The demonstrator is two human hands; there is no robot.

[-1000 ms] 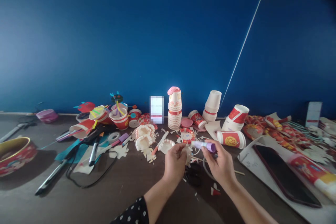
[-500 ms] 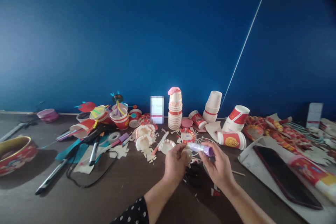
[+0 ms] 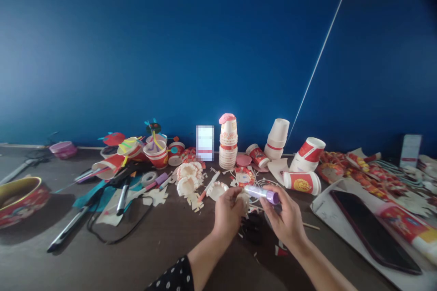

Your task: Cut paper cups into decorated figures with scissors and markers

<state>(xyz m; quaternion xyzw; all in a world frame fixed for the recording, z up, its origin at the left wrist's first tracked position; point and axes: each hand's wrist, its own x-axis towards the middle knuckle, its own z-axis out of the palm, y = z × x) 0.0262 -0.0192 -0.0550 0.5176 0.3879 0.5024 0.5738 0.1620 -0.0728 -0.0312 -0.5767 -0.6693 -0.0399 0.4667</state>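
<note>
A purple-capped glue stick (image 3: 261, 194) is being grasped by the right hand (image 3: 285, 220) beside paper (image 3: 243, 201) apparently being pinched by the left hand (image 3: 228, 213).

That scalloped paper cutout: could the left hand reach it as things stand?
Probably yes: the scalloped paper cutout lies just beyond the left hand, nothing between, though its fingers pinch a white paper piece.

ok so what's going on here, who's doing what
One person is working at a cluttered table with bare hands. The right hand grips a purple-capped glue stick, and the left hand pinches a small cut white paper piece beside its tip. Nearby lie cut paper cup pieces, a stack of paper cups, and a black phone.
</note>
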